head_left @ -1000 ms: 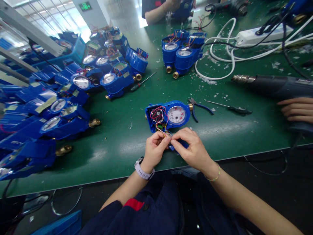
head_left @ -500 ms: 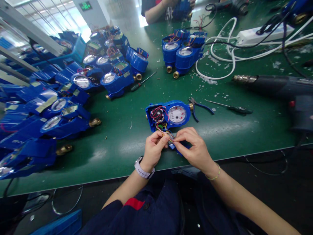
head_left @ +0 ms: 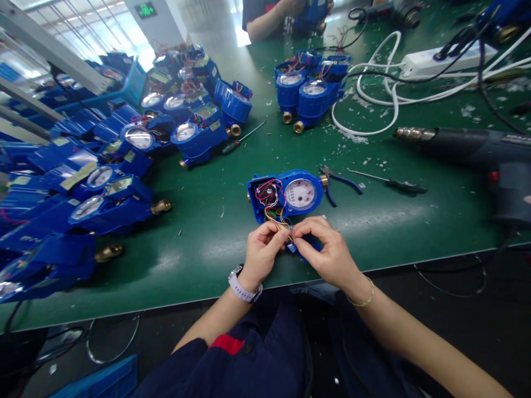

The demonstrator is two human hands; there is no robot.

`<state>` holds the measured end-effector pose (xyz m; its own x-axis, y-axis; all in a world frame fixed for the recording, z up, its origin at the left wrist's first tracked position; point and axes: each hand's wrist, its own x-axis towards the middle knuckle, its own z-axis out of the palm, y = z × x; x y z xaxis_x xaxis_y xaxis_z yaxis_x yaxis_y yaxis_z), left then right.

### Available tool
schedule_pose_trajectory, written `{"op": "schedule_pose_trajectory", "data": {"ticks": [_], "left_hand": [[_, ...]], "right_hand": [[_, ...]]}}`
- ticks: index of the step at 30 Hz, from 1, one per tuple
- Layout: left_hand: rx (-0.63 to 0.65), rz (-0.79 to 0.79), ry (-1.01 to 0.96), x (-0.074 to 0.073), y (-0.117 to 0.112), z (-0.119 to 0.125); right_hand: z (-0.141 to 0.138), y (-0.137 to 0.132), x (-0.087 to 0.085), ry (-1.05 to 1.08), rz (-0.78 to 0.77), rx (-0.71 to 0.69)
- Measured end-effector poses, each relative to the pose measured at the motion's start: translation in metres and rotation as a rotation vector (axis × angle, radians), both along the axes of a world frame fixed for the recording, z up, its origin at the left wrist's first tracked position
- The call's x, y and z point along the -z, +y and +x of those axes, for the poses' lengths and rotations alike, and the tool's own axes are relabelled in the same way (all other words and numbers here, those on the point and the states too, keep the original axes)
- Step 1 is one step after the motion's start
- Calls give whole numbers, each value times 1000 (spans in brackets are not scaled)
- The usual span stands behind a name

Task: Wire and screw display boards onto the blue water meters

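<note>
A blue water meter (head_left: 301,193) lies on the green table with its round dial up and its wiring box uncovered. Thin wires (head_left: 274,214) run from the box down to my fingers. My left hand (head_left: 265,249) pinches some of these wires between thumb and forefinger. Close against it, my right hand (head_left: 326,249) is closed in a pinch on the wires too; the fingertips hide the exact spot. Below the fingers a blue part (head_left: 309,253) shows, partly covered by my right hand.
Cutting pliers (head_left: 342,182) and a screwdriver (head_left: 394,181) lie right of the meter. Farther right is a heat gun (head_left: 456,145). Many blue meters (head_left: 112,188) crowd the left. A power strip (head_left: 450,59) with cables lies at the back right, and another person's arm (head_left: 269,23) is opposite.
My right hand's fingertips have shifted slightly left, closer to my left fingertips. The meter and the tools have stayed in place.
</note>
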<state>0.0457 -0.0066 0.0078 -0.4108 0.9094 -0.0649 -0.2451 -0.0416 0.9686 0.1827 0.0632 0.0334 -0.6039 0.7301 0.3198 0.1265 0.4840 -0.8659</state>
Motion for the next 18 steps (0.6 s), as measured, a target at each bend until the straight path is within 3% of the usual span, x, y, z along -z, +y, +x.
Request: {"op": "schedule_pose_trajectory", "data": {"ticks": [18], "left_hand": [[-26,8,-53,3,0,-2]], "right_hand": [[-1,3,5,46,-177,2]]}}
